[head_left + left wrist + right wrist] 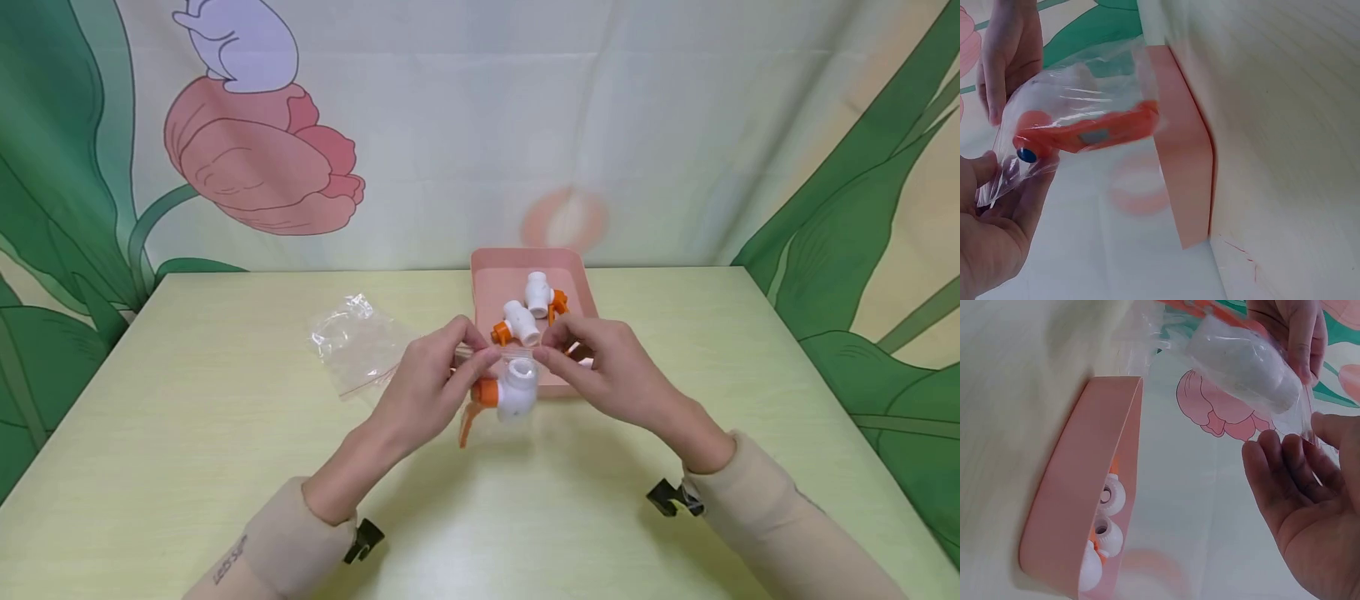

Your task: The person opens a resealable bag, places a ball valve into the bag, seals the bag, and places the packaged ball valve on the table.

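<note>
A clear zip bag (1110, 65) hangs over the table, with a white plastic ball valve (519, 393) inside it. The valve's orange lever handle (1110, 130) points down within the bag. My left hand (426, 382) pinches the left end of the bag's top edge between thumb and fingers. At the other end of that edge, my right hand (611, 367) pinches the bag the same way. Whether the zip strip is sealed cannot be made out.
Behind the hands, a pink tray (486, 260) holds several more valves, including one white valve (537, 293) with an orange handle. Left of the tray, a flat clear zip bag (360, 346) lies on the pale table (187, 433). A printed curtain (450, 125) hangs behind.
</note>
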The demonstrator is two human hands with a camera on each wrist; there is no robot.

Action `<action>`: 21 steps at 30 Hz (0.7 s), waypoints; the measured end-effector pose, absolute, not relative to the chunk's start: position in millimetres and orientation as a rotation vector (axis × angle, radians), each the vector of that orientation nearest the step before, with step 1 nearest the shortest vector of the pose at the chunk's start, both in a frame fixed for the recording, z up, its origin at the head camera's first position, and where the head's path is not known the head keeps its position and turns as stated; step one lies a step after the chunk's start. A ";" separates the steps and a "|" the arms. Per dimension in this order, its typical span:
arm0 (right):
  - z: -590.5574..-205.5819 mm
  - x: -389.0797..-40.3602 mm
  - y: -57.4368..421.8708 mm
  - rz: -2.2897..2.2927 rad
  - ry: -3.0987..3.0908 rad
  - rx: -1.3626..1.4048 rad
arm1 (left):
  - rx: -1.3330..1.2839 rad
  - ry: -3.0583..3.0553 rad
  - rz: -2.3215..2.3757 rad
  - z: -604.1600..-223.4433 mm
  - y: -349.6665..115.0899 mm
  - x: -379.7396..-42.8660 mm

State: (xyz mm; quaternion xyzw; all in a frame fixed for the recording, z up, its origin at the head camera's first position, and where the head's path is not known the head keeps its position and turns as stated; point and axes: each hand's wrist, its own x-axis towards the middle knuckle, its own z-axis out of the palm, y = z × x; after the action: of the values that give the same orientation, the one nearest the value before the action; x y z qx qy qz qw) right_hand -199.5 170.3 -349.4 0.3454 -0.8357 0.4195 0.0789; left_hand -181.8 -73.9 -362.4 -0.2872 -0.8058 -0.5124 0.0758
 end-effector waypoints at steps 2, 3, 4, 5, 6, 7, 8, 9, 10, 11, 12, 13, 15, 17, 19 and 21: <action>-351.5 -199.4 170.9 1.325 -2.510 0.963 | -0.808 -2.400 -1.576 -363.6 -74.3 -182.2; -352.7 -199.3 171.0 1.354 -2.513 0.926 | -0.784 -2.392 -1.587 -364.1 -74.6 -182.2; -353.7 -199.2 170.8 1.379 -2.512 0.897 | -0.765 -2.382 -1.594 -364.7 -74.9 -182.4; -354.8 -199.0 170.5 1.399 -2.508 0.870 | -0.749 -2.368 -1.612 -365.0 -75.0 -182.5; -355.9 -198.6 170.0 1.415 -2.504 0.844 | -0.734 -2.357 -1.626 -365.0 -74.9 -182.6; -356.8 -198.1 169.0 1.429 -2.501 0.824 | -0.718 -2.347 -1.637 -365.3 -75.0 -182.8; -358.1 -197.8 168.0 1.440 -2.497 0.810 | -0.705 -2.339 -1.648 -365.3 -75.0 -182.9; -359.4 -197.4 166.8 1.447 -2.496 0.799 | -0.693 -2.330 -1.658 -365.3 -74.8 -183.1; -360.2 -196.6 165.5 1.449 -2.497 0.792 | -0.685 -2.321 -1.672 -365.2 -74.6 -183.2; -361.0 -195.8 164.1 1.450 -2.500 0.787 | -0.677 -2.314 -1.683 -364.9 -74.3 -183.1; -361.7 -195.0 162.6 1.446 -2.503 0.787 | -0.670 -2.311 -1.686 -364.7 -73.9 -183.0; -362.4 -194.2 161.0 1.443 -2.505 0.790 | -0.664 -2.307 -1.692 -364.6 -73.6 -183.1; -363.7 -192.6 157.8 1.435 -2.511 0.794 | -0.650 -2.292 -1.726 -364.2 -72.7 -182.8; -364.5 -191.1 154.7 1.420 -2.518 0.802 | -0.638 -2.277 -1.767 -364.0 -71.7 -182.5; -365.6 -190.1 151.9 1.396 -2.530 0.799 | -0.630 -2.262 -1.812 -364.4 -70.8 -182.4; -366.6 -189.2 149.5 1.367 -2.543 0.797 | -0.622 -2.258 -1.836 -364.6 -69.9 -182.1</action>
State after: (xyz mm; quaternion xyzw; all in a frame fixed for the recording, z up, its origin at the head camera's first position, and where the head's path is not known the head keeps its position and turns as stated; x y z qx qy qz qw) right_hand -189.2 149.5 -366.6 0.2653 -0.8467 0.4552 0.0734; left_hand -182.1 -69.9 -364.6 -0.2082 -0.7562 -0.6148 0.0825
